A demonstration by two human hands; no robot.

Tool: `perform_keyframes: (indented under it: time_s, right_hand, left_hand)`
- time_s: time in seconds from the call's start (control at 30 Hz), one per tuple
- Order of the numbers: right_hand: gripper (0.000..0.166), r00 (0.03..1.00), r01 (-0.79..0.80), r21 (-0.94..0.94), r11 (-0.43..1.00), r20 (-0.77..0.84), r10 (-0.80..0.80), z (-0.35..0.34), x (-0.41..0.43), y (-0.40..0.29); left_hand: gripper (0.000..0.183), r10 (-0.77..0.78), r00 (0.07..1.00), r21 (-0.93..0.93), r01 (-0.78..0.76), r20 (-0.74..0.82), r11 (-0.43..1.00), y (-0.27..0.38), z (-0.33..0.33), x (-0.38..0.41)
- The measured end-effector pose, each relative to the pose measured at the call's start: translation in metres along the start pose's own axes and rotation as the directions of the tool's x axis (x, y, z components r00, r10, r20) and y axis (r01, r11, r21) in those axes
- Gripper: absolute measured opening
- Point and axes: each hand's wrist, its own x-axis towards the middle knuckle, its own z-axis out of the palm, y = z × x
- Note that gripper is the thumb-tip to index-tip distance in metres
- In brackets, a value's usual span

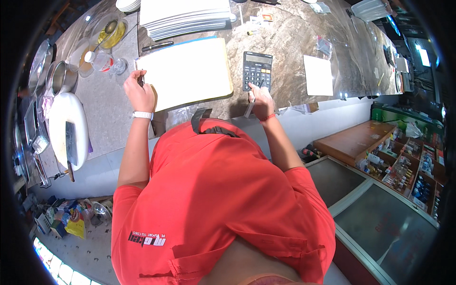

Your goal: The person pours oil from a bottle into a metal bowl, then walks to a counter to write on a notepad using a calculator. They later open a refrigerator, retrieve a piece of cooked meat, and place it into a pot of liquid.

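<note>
An open notebook [185, 74] lies on the marble-patterned counter, its pages washed out by glare. My left hand [139, 94], wearing a pale wristwatch, rests at the notebook's left edge with curled fingers. Something dark shows by those fingers; whether it is a held object or shadow is unclear. To the right of the notebook is a black desktop calculator [257, 71]. My right hand [263, 101] grips a pen [250, 108], and one fingertip is on the calculator's lower left keys. A red band circles the right wrist.
A plastic bottle [107, 65] stands left, near a bowl of yellow liquid [113, 35]. On a white cutting board [57, 121] rests a cleaver [71, 142]. Stacked white sheets [185, 17] and a black pen [157, 46] lie beyond the notebook. White paper [318, 75] is right.
</note>
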Motion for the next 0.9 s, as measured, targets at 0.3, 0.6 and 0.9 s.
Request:
perform_keyframes:
  time_s: [0.3,0.6,0.9]
  right_hand:
    - [0.022,0.948,-0.318,0.097,0.943,0.020,0.318,0.001,0.033,0.009]
    - [0.011,0.889,-0.457,-0.118,0.882,-0.103,0.446,-0.019,-0.001,0.018]
    - [0.015,0.630,-0.490,0.642,0.590,-0.206,0.748,-0.028,-0.011,0.022]
  left_hand:
    - [0.041,-0.002,1.000,-0.008,0.002,0.010,1.000,-0.007,0.002,-0.002]
    - [0.040,-0.028,1.000,-0.063,0.028,0.009,0.998,0.002,0.001,-0.001]
    - [0.039,-0.029,1.000,-0.034,0.029,-0.002,0.999,-0.001,0.002,-0.003]
